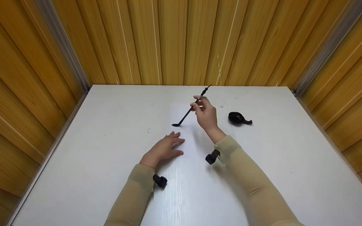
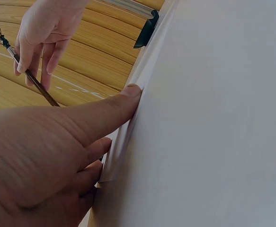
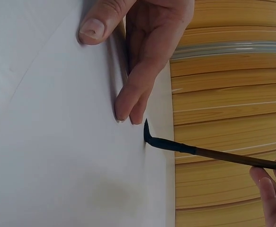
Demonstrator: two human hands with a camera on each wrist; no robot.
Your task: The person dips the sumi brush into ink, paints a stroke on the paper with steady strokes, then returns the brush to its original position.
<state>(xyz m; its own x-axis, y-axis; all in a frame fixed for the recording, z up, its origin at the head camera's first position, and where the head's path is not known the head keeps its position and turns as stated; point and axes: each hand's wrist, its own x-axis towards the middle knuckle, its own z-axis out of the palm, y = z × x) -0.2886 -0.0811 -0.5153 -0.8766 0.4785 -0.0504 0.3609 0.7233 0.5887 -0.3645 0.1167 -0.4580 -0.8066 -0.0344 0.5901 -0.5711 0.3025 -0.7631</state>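
Note:
My right hand [image 1: 207, 116] pinches a calligraphy brush [image 1: 187, 113] partway up its dark handle. The brush slants down to the left, and its black bristle tip [image 3: 146, 131] is bent sideways against the white sheet of paper [image 3: 66, 123]. Just nearer to me than the tip, my left hand [image 1: 163, 148] rests on the paper with its fingers spread and its thumb apart. Nothing is in the left hand. To the right of the right hand lies a small, shiny black dish with a short handle [image 1: 236, 118].
The white table [image 1: 74, 163] runs back to a wood-patterned wall [image 1: 171, 40], with similar panels at both sides. Metal posts [image 1: 63, 44] stand at its back corners. A dark wrist camera [image 1: 212, 157] sits on each sleeve.

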